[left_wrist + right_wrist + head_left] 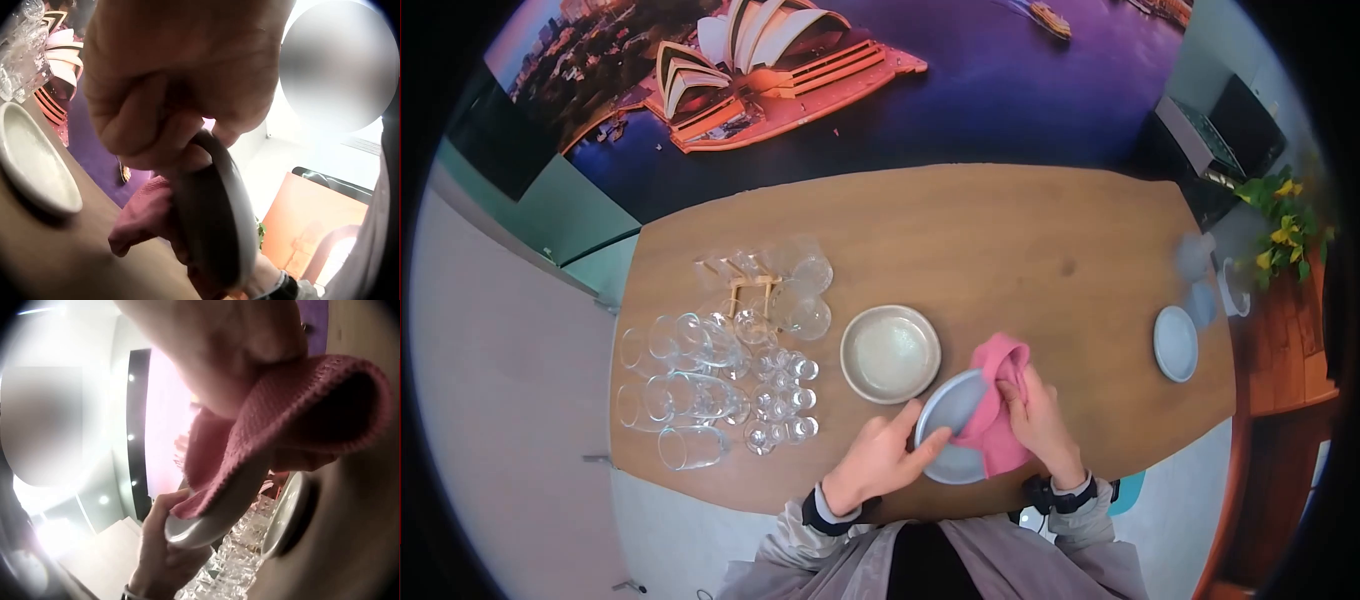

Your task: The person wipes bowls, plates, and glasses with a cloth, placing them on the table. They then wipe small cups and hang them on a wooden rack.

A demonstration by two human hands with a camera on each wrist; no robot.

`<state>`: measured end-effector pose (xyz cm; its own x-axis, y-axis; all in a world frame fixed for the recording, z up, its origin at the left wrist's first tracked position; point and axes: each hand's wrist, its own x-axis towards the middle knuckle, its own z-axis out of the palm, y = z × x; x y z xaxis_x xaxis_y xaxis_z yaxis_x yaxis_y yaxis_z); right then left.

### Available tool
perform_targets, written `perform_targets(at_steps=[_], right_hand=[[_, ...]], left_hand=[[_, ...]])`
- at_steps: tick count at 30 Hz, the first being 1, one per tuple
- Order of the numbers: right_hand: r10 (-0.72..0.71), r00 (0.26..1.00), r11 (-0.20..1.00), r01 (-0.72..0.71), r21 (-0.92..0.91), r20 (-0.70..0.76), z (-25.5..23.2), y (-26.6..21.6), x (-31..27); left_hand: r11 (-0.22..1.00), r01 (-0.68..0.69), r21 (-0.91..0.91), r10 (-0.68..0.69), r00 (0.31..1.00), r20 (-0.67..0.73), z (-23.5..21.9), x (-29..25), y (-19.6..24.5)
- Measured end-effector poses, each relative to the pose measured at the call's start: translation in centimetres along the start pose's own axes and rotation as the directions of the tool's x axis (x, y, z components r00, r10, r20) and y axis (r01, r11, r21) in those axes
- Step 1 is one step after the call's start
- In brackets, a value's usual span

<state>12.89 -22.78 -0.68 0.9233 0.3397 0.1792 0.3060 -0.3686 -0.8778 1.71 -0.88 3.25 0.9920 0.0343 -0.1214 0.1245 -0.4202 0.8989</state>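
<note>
My left hand (pixel 878 462) grips a round blue-grey plate (pixel 950 412) by its left rim, the thumb reaching over the face. The plate is tilted above the front part of the table. My right hand (pixel 1040 425) holds a pink knitted cloth (pixel 1003 452) against the plate's right side, and the cloth hides that part. In the right wrist view the cloth (pixel 275 419) folds around the rim of the plate (pixel 219 522). A pale cream shallow dish (pixel 890 352) sits on the table just beyond my left hand.
Several clear glasses (pixel 690 395) lie and stand in rows on the left of the wooden table (pixel 1000 240), beside a small wooden rack (pixel 755 283). Toward the right edge are a small light-blue plate (pixel 1176 345) and a clear container (pixel 1233 288). A plant (pixel 1285 232) stands beyond.
</note>
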Motion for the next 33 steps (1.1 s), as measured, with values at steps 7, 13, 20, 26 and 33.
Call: perform_targets(at_steps=[7,13,20,26,33], right_hand=[[-0.293,0.940,0.897,0.333,-0.289,0.173,0.1,-1.6,1.4],[-0.231,0.972,0.919,0.201,-0.339,-0.048,2.7,-1.6,-3.1],[-0.302,0.953,0.951,0.301,-0.078,-0.006,5.9,-2.7,0.1],[-0.371,0.888,0.887,0.425,-0.180,0.271,5.4,-4.0,-2.7],[-0.131,0.945,0.854,0.262,-0.449,0.301,2.0,0.1,-3.9]], left_hand=[[0.991,-0.127,0.040,0.131,0.983,-0.126,1.1,1.3,-1.1],[0.995,0.101,-0.024,-0.102,0.904,-0.416,2.2,1.4,-1.3],[0.992,-0.112,-0.056,0.082,0.917,-0.391,3.1,2.2,-1.6],[0.992,0.116,0.044,-0.081,0.872,-0.483,0.7,1.5,-1.7],[0.977,0.201,0.065,-0.127,0.806,-0.579,-0.7,0.2,-2.2]])
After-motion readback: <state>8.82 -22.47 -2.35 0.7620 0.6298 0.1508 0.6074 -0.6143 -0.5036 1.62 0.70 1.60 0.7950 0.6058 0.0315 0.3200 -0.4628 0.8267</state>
